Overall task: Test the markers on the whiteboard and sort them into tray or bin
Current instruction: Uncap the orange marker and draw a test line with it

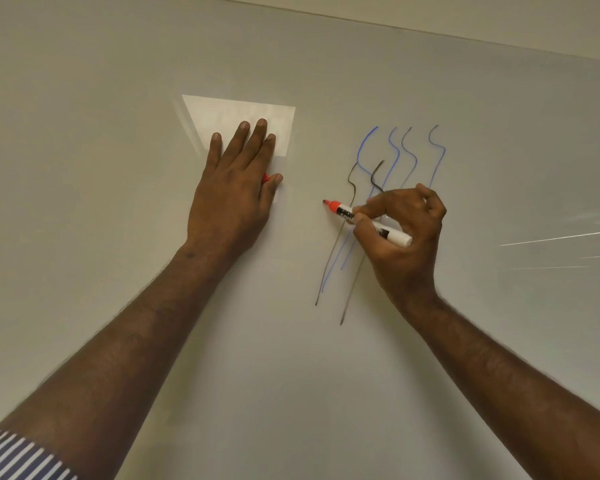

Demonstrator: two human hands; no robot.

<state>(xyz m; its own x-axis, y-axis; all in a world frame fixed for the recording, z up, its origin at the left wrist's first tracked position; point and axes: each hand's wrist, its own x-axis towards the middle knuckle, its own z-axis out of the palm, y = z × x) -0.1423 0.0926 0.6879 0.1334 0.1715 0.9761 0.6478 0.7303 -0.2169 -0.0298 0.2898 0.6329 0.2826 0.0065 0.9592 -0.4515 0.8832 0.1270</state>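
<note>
The whiteboard (118,98) fills pretty much the whole view, with a bright rectangular glare patch (243,112) near the middle. On it there's a bunch of wavy blue and dark lines (400,157), running down and to the left. The left hand (232,188) lies flat against the board with fingers straight, and a bit of red cap (265,178) peeks out by the thumb (can't tell how it's tucked in there). The right hand (400,237) pinches a red marker (361,221) between thumb and fingers, uncapped, tip pointing left at or just off the board, left of the squiggles. Striped sleeve (18,459) bottom left.
</note>
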